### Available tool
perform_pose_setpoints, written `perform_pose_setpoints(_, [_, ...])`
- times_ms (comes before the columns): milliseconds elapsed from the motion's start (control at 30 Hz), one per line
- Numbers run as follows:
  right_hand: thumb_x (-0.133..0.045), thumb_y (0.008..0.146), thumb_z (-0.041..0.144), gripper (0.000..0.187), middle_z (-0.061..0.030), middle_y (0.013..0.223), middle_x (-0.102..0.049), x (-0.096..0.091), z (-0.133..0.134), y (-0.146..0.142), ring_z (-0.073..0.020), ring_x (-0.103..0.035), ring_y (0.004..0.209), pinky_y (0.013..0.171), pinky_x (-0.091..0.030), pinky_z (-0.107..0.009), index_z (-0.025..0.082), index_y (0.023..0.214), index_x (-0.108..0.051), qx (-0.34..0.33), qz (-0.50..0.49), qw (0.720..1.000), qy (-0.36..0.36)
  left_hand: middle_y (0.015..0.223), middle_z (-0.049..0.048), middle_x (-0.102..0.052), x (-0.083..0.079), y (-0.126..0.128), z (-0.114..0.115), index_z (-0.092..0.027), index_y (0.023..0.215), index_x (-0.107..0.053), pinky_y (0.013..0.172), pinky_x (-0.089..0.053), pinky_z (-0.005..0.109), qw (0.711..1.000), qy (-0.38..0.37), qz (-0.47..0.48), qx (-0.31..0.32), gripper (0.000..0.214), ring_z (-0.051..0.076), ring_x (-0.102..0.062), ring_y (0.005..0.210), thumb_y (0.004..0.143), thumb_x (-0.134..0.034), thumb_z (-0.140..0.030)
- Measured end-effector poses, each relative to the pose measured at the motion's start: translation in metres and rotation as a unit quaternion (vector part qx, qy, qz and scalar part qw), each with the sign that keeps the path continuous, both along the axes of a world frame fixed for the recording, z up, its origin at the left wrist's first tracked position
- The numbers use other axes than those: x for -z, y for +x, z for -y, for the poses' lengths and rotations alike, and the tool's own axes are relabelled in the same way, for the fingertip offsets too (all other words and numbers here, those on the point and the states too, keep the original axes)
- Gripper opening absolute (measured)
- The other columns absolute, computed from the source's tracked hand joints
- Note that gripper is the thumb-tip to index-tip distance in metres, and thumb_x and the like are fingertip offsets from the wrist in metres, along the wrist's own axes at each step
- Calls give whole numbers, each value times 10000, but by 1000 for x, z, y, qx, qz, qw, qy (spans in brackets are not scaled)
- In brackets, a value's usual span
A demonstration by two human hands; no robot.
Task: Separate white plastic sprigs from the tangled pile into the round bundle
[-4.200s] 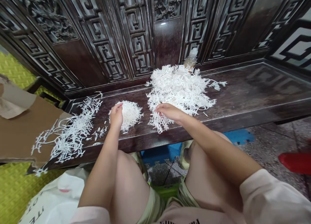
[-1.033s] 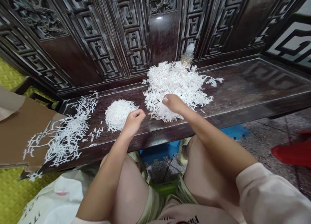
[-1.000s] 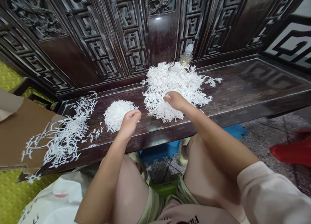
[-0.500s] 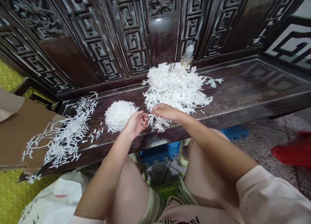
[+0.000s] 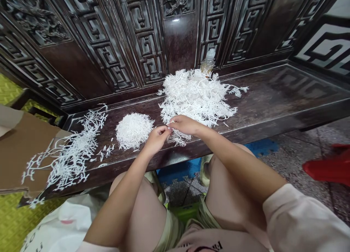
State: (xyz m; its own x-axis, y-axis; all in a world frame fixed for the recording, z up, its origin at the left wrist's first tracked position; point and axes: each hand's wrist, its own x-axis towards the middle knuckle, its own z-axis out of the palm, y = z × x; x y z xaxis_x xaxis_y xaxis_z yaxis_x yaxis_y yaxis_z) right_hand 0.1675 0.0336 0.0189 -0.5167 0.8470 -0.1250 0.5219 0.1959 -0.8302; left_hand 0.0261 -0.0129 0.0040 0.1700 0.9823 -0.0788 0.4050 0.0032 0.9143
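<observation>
Close to the bench's front edge my two hands meet, fingertips together. My right hand (image 5: 183, 124) is closed in a pinch on a white branched plastic piece, mostly hidden by the fingers. My left hand (image 5: 158, 138) is closed too, its thumb and fingers pinching at the same piece. Behind the right hand rises a large heap of white branched plastic pieces (image 5: 195, 95). Left of my left hand lies a smaller round pile of short white pieces (image 5: 134, 131). Thin white stripped stems (image 5: 73, 157) lie tangled at the bench's left end.
The dark wooden bench (image 5: 262, 95) has a carved back (image 5: 180, 37). A clear bottle with a white cap (image 5: 208, 62) stands behind the large heap. Brown cardboard (image 5: 30, 146) leans at the left end, a white bag (image 5: 65, 215) below. A red object (image 5: 328, 166) is on the floor at right.
My left hand's fingers, loosely curled before, have closed into a pinch against my right fingertips. The right hand stays nearly in place. The whole view has shifted slightly.
</observation>
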Motion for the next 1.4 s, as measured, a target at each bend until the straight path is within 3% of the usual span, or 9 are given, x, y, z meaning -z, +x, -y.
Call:
perform_pose_setpoints(167, [-426, 729, 234, 176, -12, 646, -537, 2, 0, -1, -105, -451, 625, 583, -305, -211, 140, 650, -552, 1, 60, 994, 92, 482, -43, -394, 2, 1, -1, -161, 532, -483, 528, -271, 214, 999, 22, -27, -26, 184, 92, -376, 520, 689, -418, -234])
perform_pose_setpoints(333, [-426, 744, 242, 184, -19, 662, -557, 2, -1, 0, -111, -463, 640, 597, -310, -206, 141, 679, -565, 13, 81, 991, 101, 490, -38, -420, 4, -2, -2, -165, 584, -545, 522, -274, 217, 999, 14, -13, -30, 190, 98, -380, 507, 686, -406, -245])
perform_pose_setpoints(633, [-407, 769, 270, 208, -47, 722, -581, -1, 1, -2, -138, -488, 681, 591, -298, -214, 147, 727, -569, 25, 118, 983, 139, 485, -25, -428, 0, 2, -2, -167, 502, -467, 529, -281, 224, 997, 26, -35, -69, 194, 104, -402, 522, 667, -382, -224])
perform_pose_setpoints(967, [-387, 776, 238, 186, -85, 744, -599, -7, 10, -12, -175, -506, 663, 531, -245, -258, 161, 746, -554, 59, 238, 948, 204, 470, -32, -351, 6, 5, -9, -167, 485, -393, 507, -246, 226, 996, 36, -26, -77, 200, 94, -331, 498, 677, -382, -223])
perform_pose_setpoints(1100, [-388, 777, 189, 182, -110, 757, -605, -13, 10, -16, -189, -526, 681, 578, -271, -278, 143, 767, -564, 58, 272, 934, 226, 466, -33, -309, 3, 8, -3, -168, 464, -335, 499, -227, 229, 995, 44, -11, -90, 215, 90, -302, 494, 672, -381, -199])
perform_pose_setpoints(1200, [-353, 782, 126, 217, -143, 797, -597, -15, -6, 2, -195, -530, 688, 611, -294, -294, 103, 851, -557, 124, 299, 915, 239, 474, -29, -265, -6, 7, 13, -166, 449, -265, 504, -223, 230, 990, 90, 13, -105, 242, 88, -293, 505, 656, -391, -163])
perform_pose_setpoints(1267, [-357, 799, 180, 226, -142, 797, -591, -13, -21, 20, -192, -525, 685, 589, -309, -283, 96, 883, -549, 193, 286, 917, 200, 487, -25, -277, -12, 2, 22, -162, 447, -276, 507, -232, 228, 986, 102, 42, -124, 235, 87, -300, 514, 645, -402, -152])
perform_pose_setpoints(1400, [-371, 808, 282, 251, -122, 815, -586, -3, -33, 35, -185, -518, 706, 583, -327, -269, 113, 855, -550, 168, 224, 949, 147, 485, -28, -316, -11, -14, 13, -165, 494, -393, 460, -239, 223, 968, -27, 183, -171, 166, 73, -284, 457, 659, -400, -188])
